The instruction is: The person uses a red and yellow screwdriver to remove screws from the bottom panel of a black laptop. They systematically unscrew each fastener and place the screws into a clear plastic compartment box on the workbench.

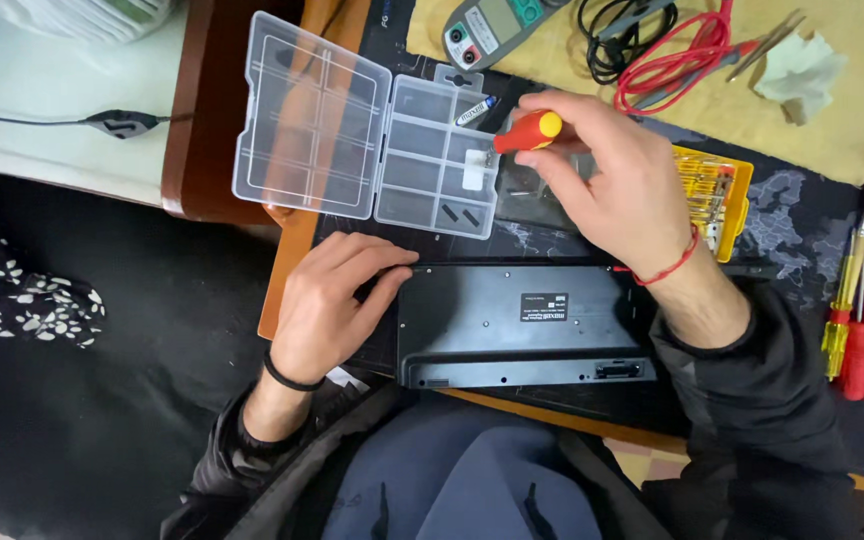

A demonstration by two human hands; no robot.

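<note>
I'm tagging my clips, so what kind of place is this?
Most likely a home electronics repair bench: a multimeter with red and black test leads, a clear compartment parts box, and the right hand holding a red screwdriver above an upturned black keyboard.

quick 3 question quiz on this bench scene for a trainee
1. True or false: the clear parts box has its lid shut.
2. What does the right hand hold? A tweezers, B screwdriver, C meter probe.
3. Which hand rests at the end of the black device?

Key: 1 false, the lid lies open. 2 B, with a red and yellow handle. 3 the left hand.
</note>
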